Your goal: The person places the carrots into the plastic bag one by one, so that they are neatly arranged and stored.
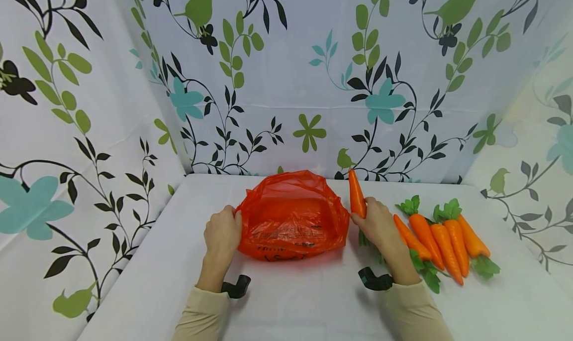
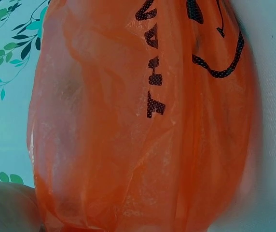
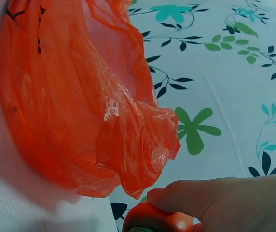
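Note:
A red-orange plastic bag (image 1: pixel 293 226) with black printing stands in the middle of the white table, its mouth spread open toward the top. My left hand (image 1: pixel 222 235) grips the bag's left edge with curled fingers. In my right hand (image 1: pixel 381 226) is an orange carrot (image 1: pixel 356 192), pointed end up, its green leaves showing below the hand. That carrot stands beside the bag's right edge. From the right wrist, the thumb (image 3: pixel 181 195) presses on the carrot's thick end (image 3: pixel 147 215), just below a crumpled corner of the bag (image 3: pixel 138 150).
Several carrots with green leaves (image 1: pixel 443 239) lie side by side on the table (image 1: pixel 304 306), right of my right forearm. Behind and at both sides hangs a white cloth (image 1: pixel 286 77) printed with leaves, birds and flowers. A black wrist mount (image 1: pixel 236 286) sits on the left wrist.

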